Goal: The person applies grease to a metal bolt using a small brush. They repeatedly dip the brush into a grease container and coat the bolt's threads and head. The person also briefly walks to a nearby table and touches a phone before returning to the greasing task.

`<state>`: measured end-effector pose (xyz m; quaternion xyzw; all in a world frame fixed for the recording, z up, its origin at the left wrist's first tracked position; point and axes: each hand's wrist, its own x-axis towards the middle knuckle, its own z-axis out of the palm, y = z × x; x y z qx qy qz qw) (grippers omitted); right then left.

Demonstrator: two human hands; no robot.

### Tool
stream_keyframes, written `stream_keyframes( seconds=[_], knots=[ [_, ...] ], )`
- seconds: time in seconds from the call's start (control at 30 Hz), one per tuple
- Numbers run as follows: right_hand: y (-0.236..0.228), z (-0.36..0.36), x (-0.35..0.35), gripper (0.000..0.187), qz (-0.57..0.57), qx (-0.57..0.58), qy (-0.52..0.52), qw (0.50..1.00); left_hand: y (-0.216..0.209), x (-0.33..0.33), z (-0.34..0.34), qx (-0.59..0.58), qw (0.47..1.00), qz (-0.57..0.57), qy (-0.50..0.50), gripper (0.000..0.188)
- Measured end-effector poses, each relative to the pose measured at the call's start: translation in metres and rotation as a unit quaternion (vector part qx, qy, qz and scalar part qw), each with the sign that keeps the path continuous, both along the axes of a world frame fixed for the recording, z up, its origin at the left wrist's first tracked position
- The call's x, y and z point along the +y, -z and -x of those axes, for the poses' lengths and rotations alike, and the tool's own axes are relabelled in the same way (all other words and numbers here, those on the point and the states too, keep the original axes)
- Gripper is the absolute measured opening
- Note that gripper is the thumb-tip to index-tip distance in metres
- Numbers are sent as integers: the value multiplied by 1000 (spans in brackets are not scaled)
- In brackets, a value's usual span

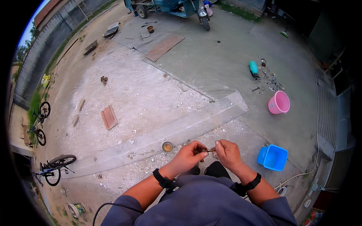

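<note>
Both of my hands meet in front of my body, over the ground. My left hand (188, 155) pinches one end of a small brownish metal piece (208, 150), too small to tell its kind. My right hand (227, 153) has its thumb and fingers closed at the piece's other end. Just left of my left hand, a small round tin (167, 147) with yellowish-brown contents stands on a pale concrete strip (211, 117). My dark shoes show partly below the hands.
A blue basin (273, 157) stands to the right, with a pink bucket (279, 102) beyond it. Near a teal bottle (253, 67) lie scattered metal bits (272, 80). Bicycles (54, 169) are at left, a reddish tile (109, 117) ahead, and a blue three-wheeler (169, 7) far off.
</note>
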<state>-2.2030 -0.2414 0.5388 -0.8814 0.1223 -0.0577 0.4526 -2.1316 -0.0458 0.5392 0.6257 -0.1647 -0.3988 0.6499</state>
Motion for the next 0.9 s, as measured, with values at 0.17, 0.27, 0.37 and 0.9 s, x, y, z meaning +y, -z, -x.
stream_keyframes(
  seconds=[0.17,0.27,0.37,0.9],
  knots=[
    [14,-93,0,36,-47,29,-63,996,6,4,-62,-139,983,-75,-88,21],
    [1,-153,-5,36,-28,35,-115,992,9,-2,-103,-56,985,-73,-149,20],
    [5,-213,-20,37,-24,19,-156,987,6,-12,-152,-3,981,-86,-174,20],
    [-29,-484,-157,24,114,-190,-303,927,-16,-128,-414,348,933,10,-95,45]
  ],
)
